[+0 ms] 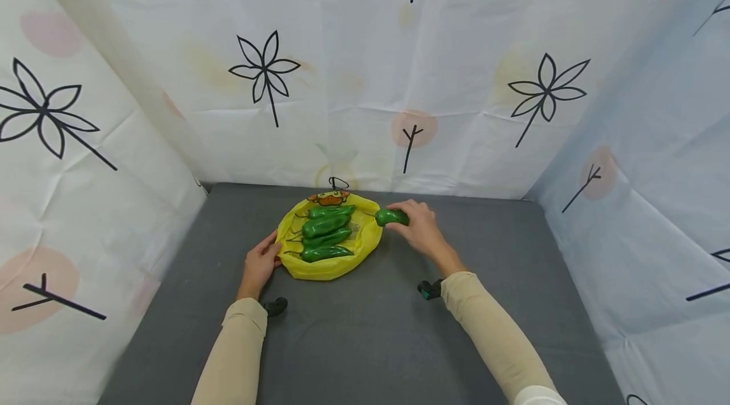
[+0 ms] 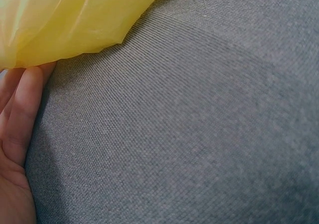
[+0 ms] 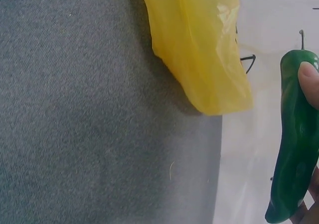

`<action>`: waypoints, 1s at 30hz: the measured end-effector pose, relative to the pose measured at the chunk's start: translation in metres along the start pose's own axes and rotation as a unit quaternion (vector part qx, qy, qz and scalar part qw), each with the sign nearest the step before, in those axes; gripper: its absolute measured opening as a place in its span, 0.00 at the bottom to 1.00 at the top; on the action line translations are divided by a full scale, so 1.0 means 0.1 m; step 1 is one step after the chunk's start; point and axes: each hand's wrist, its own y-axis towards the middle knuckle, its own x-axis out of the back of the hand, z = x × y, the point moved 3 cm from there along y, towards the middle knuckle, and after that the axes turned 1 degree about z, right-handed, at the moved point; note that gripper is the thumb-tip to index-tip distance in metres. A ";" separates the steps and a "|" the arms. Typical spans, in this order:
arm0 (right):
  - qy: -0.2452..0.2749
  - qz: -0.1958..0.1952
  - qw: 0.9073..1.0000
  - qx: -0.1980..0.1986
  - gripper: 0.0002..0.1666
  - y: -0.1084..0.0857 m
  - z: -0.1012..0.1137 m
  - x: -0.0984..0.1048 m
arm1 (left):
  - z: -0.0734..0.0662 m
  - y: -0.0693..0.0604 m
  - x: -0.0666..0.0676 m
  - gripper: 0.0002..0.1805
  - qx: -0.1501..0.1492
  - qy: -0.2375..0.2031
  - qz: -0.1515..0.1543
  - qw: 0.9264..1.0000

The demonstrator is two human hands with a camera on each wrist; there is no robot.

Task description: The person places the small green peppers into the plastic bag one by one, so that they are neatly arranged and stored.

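A yellow plastic bag (image 1: 367,248) lies spread open on the grey table, its rim raised around several green chili peppers (image 1: 325,225) placed side by side with stems to the left. My left hand (image 1: 260,265) holds the bag at its left rim; in the left wrist view its fingers (image 2: 25,109) pass partly behind the yellow plastic. Just off the bag's right rim, my right hand (image 1: 421,227) grips another green chili pepper (image 3: 294,129) between thumb and fingers. That pepper's stem points left, toward the bag, and it is held apart from the others.
The grey table (image 1: 353,341) ends at the back against a white fabric curtain (image 1: 353,139) printed with flowers and twigs. Similar curtains stand at the left (image 1: 114,215) and right (image 1: 644,215). Dark straps (image 1: 276,307) are at both wrists.
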 end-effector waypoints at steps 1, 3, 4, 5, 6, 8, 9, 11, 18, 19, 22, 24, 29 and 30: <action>0.001 0.001 1.000 0.001 0.25 0.01 0.01 0.00 | 0.00 0.00 0.00 0.28 -0.002 -0.003 0.003 1.000; -0.001 -0.002 1.000 0.007 0.25 0.02 0.04 0.00 | 0.00 0.00 0.00 0.28 -0.008 -0.008 0.008 1.000; 0.000 -0.003 1.000 0.010 0.25 0.03 0.06 0.00 | -0.01 -0.01 0.00 0.28 -0.011 -0.010 0.010 1.000; -0.001 -0.005 1.000 0.015 0.25 0.04 0.08 0.00 | -0.01 -0.01 0.00 0.28 -0.016 -0.010 0.014 1.000; -0.002 -0.007 1.000 0.019 0.24 0.04 0.09 0.00 | -0.01 -0.01 0.00 0.28 -0.017 -0.011 0.014 1.000; -0.002 -0.008 1.000 0.027 0.25 0.06 0.13 -0.01 | -0.01 -0.01 0.00 0.27 -0.017 -0.012 0.014 1.000; -0.002 -0.007 1.000 0.029 0.25 0.06 0.15 -0.02 | -0.01 -0.01 0.00 0.27 -0.018 -0.012 0.013 1.000; -0.002 -0.007 0.999 0.033 0.25 0.08 0.18 -0.05 | -0.01 -0.01 0.00 0.28 -0.019 -0.010 0.012 1.000; 0.034 0.002 0.999 0.034 0.26 0.11 0.34 -0.14 | 0.01 0.00 -0.02 0.28 -0.013 -0.010 0.006 1.000; 0.039 0.003 0.999 0.038 0.26 0.12 0.37 -0.16 | 0.01 0.01 -0.01 0.28 -0.012 -0.009 0.005 1.000; 0.049 0.000 0.998 0.046 0.26 0.14 0.45 -0.20 | 0.02 0.01 -0.01 0.28 -0.007 -0.012 0.005 1.000; 0.049 0.000 0.998 0.050 0.26 0.16 0.49 -0.23 | 0.03 0.01 -0.02 0.28 -0.004 -0.012 0.007 1.000; 0.049 0.008 0.997 0.057 0.27 0.19 0.58 -0.30 | 0.05 0.02 -0.01 0.27 0.000 -0.019 0.005 1.000; 0.048 0.008 0.997 0.055 0.27 0.20 0.60 -0.31 | 0.05 0.02 0.00 0.28 -0.001 -0.019 0.008 1.000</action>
